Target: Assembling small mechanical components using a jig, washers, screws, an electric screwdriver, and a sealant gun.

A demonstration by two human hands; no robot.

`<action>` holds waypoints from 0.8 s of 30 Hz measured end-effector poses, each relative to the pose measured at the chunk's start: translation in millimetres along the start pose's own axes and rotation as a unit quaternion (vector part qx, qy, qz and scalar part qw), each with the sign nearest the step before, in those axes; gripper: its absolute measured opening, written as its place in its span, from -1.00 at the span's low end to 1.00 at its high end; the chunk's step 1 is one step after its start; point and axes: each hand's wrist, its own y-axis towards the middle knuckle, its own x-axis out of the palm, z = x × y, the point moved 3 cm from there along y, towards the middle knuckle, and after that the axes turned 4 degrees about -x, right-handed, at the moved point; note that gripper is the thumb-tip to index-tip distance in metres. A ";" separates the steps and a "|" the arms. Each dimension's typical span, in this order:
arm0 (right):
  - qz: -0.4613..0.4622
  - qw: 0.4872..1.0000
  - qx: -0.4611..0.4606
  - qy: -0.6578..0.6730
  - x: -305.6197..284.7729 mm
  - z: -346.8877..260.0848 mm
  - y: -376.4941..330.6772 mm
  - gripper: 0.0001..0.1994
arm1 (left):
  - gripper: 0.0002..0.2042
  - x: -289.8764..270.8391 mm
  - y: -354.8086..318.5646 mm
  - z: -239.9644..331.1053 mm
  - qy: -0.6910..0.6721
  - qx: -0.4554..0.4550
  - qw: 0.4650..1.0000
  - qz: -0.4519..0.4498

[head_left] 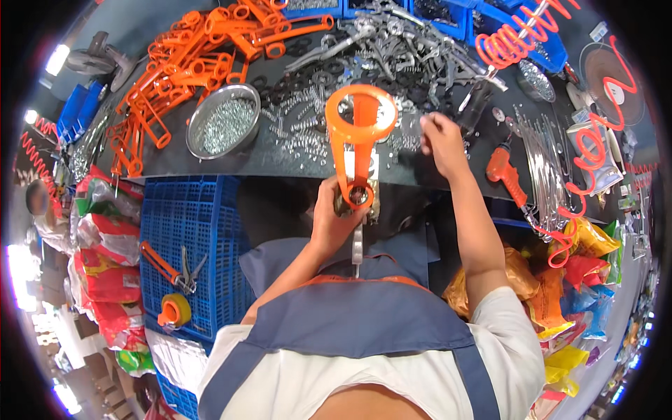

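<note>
My left hand [334, 218] grips the lower end of an orange plastic handle part [358, 133] with a large ring at its top, held upright over the edge of the black workbench [280, 162]. A metal strip hangs down from the gripped end. My right hand [442, 142] reaches forward to the bench, fingers pinched among small metal parts [409, 136]; whether it holds one I cannot tell. Springs and washers [301, 126] lie just left of the ring.
A steel bowl of small screws [224, 120] sits left on the bench. Orange handles [196, 63] pile at the back left, grey metal pieces [399, 49] at the back. An orange air screwdriver [505, 175] lies right. A blue crate [189, 245] stands at left.
</note>
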 end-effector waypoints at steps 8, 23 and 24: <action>-0.076 0.993 0.086 0.007 81.7 8.1 -106.4 -0.79 | -0.34 0.6 -3.1 -18.4 0.003 -0.029 1.000 0.009; -0.095 0.937 -0.057 -0.333 84.6 0.6 -107.2 -0.74 | -0.56 -0.7 4.2 -17.8 -0.041 0.095 0.995 -0.005; -0.098 0.951 -0.029 -0.292 83.9 2.9 -107.4 -0.74 | -0.54 -1.0 4.2 -18.2 -0.039 0.098 0.994 -0.006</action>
